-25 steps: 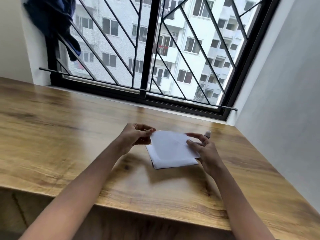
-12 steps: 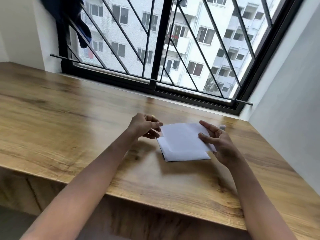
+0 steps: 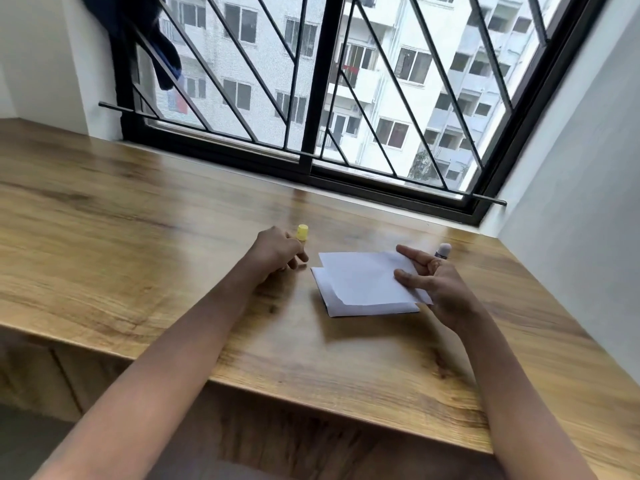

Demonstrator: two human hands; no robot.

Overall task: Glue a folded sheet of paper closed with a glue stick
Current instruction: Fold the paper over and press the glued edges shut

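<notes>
**Paper Ready, Glue Not On Yet**

The big wooden surface (image 3: pixel 138 237) runs under a window. The folded paper (image 3: pixel 360 282) lies on it, a bit right of the middle, between the two hands. Its top flap does not line up with the layer below, and the flap's left edge curls up a little. It looks not stuck down yet.

The right hand (image 3: pixel 446 292) has the paper's right edge. Its grip is a pinch: the thumb presses on top and the palm side sits under the corner. One finger lies straight along the far edge.

The left hand (image 3: pixel 273 251) is just left of the paper and not touching it. Its fingers are curled. I cannot tell if its grip is on something or on nothing.

A small stick with a pale tip pokes up just behind the right hand's fingers. I think it is the glue stick (image 3: pixel 444 250). I cannot tell if the hand holds it or if it stands on the surface.

A yellow cap (image 3: pixel 302 232) stands right beside the left hand. It may be the glue's lid.

What could go wrong:
- The paper is held on one side only. A rub with glue could push it and make it slide or crease.
- The flap could be pressed down crooked, since it already sits off to one side.
- The bare glue tip is near the paper and could smear the wrong spot.
- The left hand could bump the cap and send it rolling away.
</notes>
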